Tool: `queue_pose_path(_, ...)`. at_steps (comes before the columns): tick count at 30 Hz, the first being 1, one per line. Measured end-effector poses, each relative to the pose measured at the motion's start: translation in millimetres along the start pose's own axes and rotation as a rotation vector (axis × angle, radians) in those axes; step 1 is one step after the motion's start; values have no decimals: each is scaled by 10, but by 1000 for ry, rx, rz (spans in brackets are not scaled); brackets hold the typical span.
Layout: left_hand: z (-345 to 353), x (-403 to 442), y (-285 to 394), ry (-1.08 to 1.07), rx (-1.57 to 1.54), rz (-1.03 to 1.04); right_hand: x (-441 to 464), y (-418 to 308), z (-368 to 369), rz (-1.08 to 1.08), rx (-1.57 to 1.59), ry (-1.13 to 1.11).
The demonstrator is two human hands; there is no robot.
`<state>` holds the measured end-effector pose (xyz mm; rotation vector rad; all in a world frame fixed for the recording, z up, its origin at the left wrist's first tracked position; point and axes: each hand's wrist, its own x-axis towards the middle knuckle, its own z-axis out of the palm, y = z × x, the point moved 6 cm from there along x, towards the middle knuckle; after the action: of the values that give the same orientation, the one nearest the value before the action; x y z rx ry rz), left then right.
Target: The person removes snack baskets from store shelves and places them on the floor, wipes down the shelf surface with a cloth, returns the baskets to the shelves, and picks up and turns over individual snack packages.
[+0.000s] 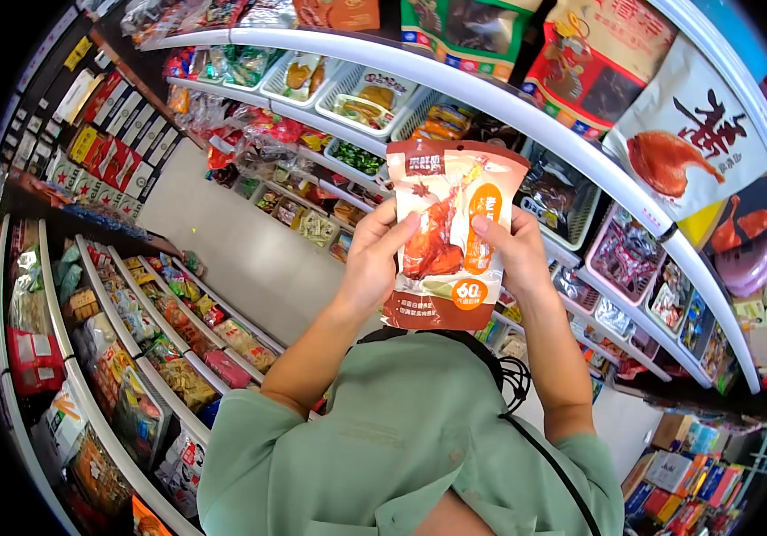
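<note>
Both hands hold up a brown and cream snack pouch (441, 299) with meat pictured on its front and an orange "60" badge near the bottom. My left hand (374, 255) grips its left edge, thumb on the front. At the right edge, my right hand (517, 250) holds it the same way, fingers behind the pouch and out of sight. Beyond the pouch, a shelf carries white baskets, among them one with packaged snacks (361, 112) and one with green-wrapped pieces (356, 158).
A white pouch with a roast leg picture (687, 143) stands on the upper right shelf, near a pink basket (624, 255). Shelves of bagged snacks (178, 366) run along the left. Cartons (102, 161) are stacked at the far left, beside the grey floor (213, 232).
</note>
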<state>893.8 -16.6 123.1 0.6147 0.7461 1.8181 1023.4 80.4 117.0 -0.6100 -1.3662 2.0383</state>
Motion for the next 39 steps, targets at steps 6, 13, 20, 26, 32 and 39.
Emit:
queue_pose_path(6, 37, 45, -101, 14, -1, -96, -49, 18, -131, 9, 6, 96)
queue_pose_path(13, -30, 45, -117, 78, -36, -179, -32, 50, -87, 54, 61, 134)
queue_pose_path(20, -15, -124, 300, 295, 1134, 568, -40, -69, -5, -149, -280, 293)
queue_pose_path(26, 68, -33, -139, -86, -46, 132, -299, -464, 805, -773, -883, -82)
queue_pose_path(32, -22, 40, -49, -100, -294, 34, -437, -670, 565, -880, -732, -14)
queue_pose_path(39, -47, 30, -43, -184, -285, 23, -339, -720, 54, -695, -609, 292)
